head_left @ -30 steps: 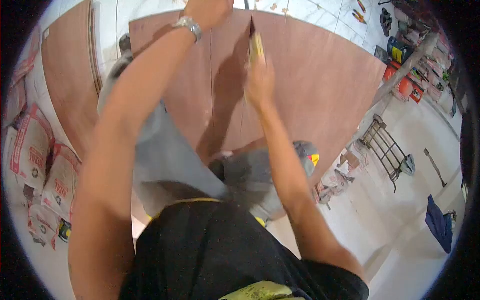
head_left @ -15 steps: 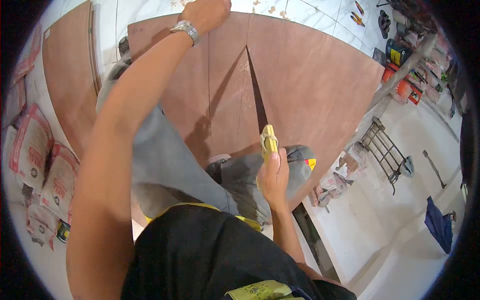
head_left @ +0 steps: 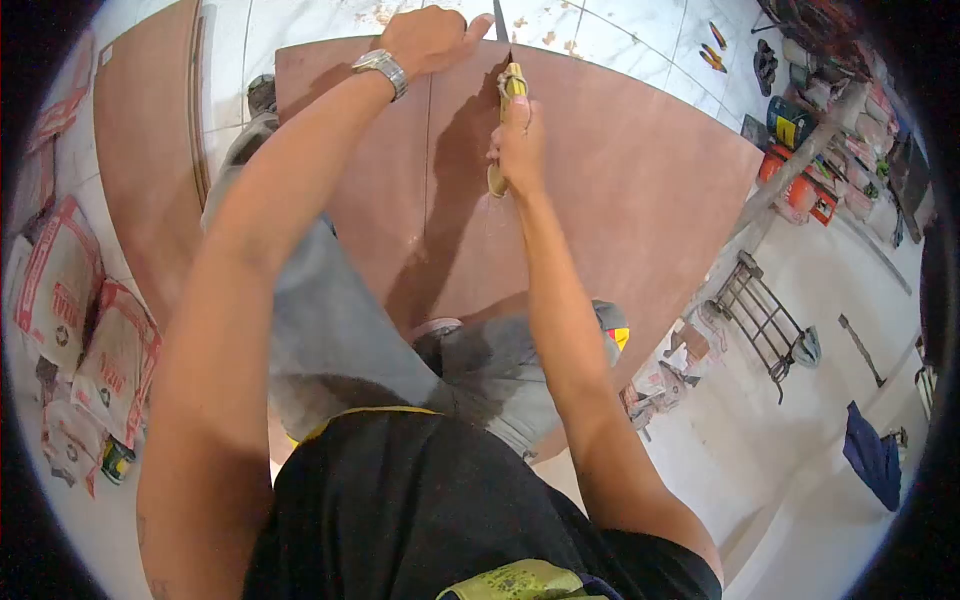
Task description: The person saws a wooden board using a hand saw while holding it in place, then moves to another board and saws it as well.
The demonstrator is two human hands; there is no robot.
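A handsaw (head_left: 512,82) with a yellow handle is in my right hand (head_left: 522,140), its fingers closed round the grip. Its dark blade shows past the far edge of a brown plywood sheet (head_left: 620,180), beside my left thumb. My left hand (head_left: 432,40), below a metal wristwatch (head_left: 381,72), is at that far edge with the thumb stretched toward the blade. Its other fingers bend over the edge and are partly hidden. A thin line runs along the sheet, left of the saw. My legs (head_left: 340,310) are bent against the near part of the sheet.
More plywood (head_left: 150,130) lies at the left, near printed sacks (head_left: 60,290). Pliers (head_left: 713,58) are on the tiled floor (head_left: 630,35). A red container (head_left: 795,190), a metal rack (head_left: 765,310) and a dark blue cloth (head_left: 872,455) are at the right.
My right hand has pushed the handsaw away from my body, toward the far edge. The blade now sticks out there. My left thumb has spread to the right.
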